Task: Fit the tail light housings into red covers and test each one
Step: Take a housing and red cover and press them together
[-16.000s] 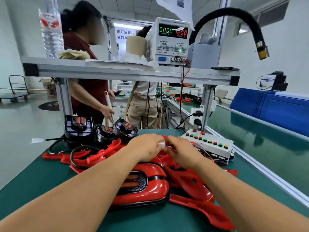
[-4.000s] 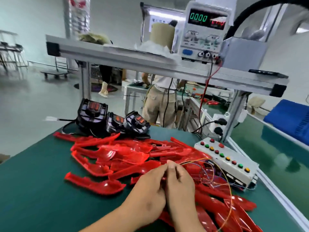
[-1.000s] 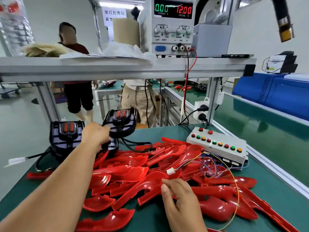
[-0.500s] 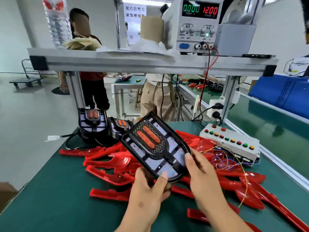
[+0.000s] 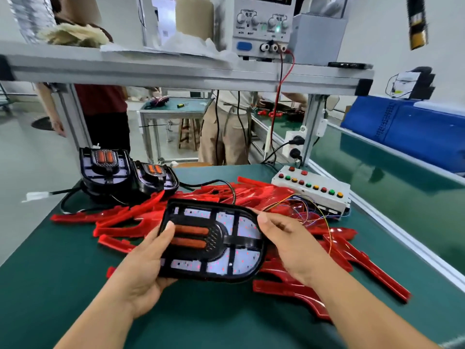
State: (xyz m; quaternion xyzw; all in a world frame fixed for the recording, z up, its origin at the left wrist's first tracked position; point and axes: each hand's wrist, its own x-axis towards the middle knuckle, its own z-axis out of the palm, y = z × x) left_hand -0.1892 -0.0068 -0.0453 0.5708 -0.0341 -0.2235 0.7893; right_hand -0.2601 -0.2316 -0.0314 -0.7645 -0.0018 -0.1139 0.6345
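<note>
Green-matted bench (image 5: 37, 285) carries a loose spread of red covers (image 5: 118, 227), two black housings (image 5: 105, 170) far left, push-button box (image 5: 312, 187) far right.

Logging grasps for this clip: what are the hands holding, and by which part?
One black tail light housing, held by both: left hand at its left end, right hand at its right edge.

**Open surface in front and left, clutter behind**

The desk (image 5: 45, 285) shows bare green surface at near left and along the front edge. The red covers (image 5: 120, 222) fill the middle and right. Behind them stand two black housings (image 5: 105, 170), back left, and a button box (image 5: 312, 187) with loose wires (image 5: 314, 212), back right. A shelf (image 5: 176, 71) crosses overhead.
</note>
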